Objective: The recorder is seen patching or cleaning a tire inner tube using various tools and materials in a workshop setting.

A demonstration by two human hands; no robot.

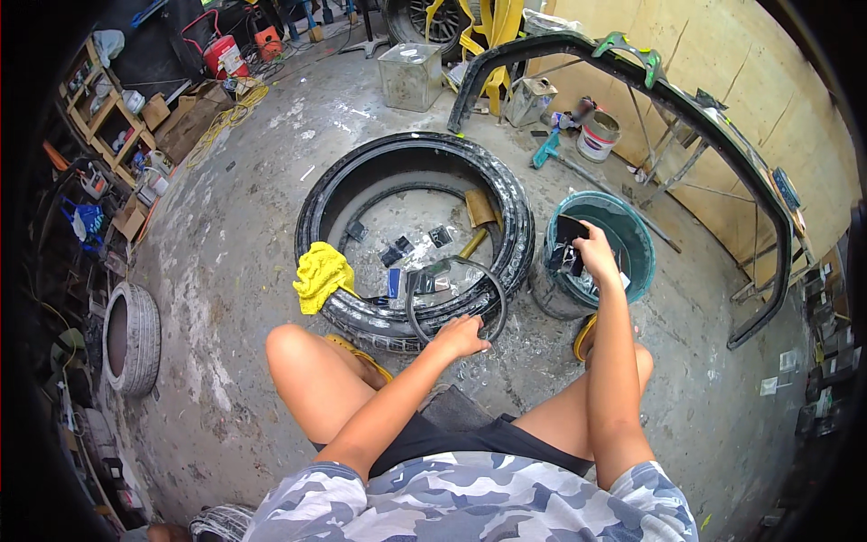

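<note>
A large black tyre [318, 194] lies flat on the floor in front of me. Over its near edge, a thin dark ring [501, 298] stands tilted, and my left hand [462, 336] has its fingers curled on the lower rim. My right hand [596, 251] pinches a dark flat sheet [569, 228] at the mouth of a teal bucket [639, 230]. Inside the bucket some shiny wet-looking stuff shows, partly hidden by the hand. A yellow cloth [322, 275] drapes over the tyre's left side. Several small dark sheet pieces and a tan block [480, 209] lie within the tyre.
A blue-headed long-handled brush [547, 149] lies behind the bucket. Farther back stand a square metal tin [410, 77], a paint can [598, 135] and a large black arched car part [775, 203]. Another tyre [133, 339] stands at the left.
</note>
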